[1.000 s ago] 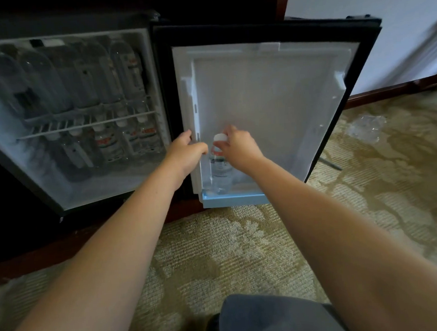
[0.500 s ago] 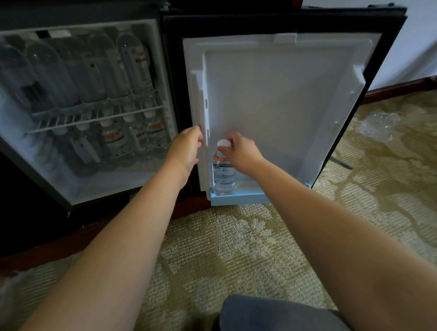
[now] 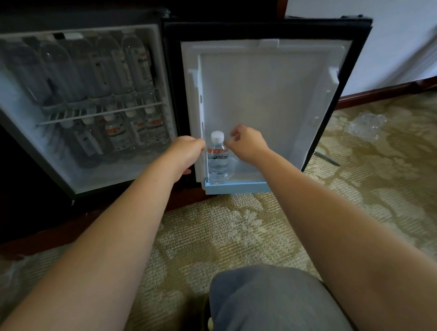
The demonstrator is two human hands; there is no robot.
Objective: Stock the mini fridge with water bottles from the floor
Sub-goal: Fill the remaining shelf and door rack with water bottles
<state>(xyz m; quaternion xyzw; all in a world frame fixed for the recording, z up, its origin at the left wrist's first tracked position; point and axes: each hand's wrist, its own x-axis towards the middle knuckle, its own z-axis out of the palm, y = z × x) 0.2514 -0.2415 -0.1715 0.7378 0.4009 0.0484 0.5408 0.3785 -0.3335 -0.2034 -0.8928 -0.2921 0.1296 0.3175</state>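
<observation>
Standing upright at the left end of the open black door's pale-blue bottom rack [image 3: 237,186], a clear white-capped water bottle [image 3: 217,157] has both hands beside it, left hand [image 3: 185,153] and right hand [image 3: 247,145] loosely curled, holding nothing, while bottles crowd both fridge shelves [image 3: 100,114], so stocking looks nearly done.

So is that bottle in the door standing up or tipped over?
Upright: the bottle stands in the door shelf, white cap on top, neither hand gripping it.
</observation>
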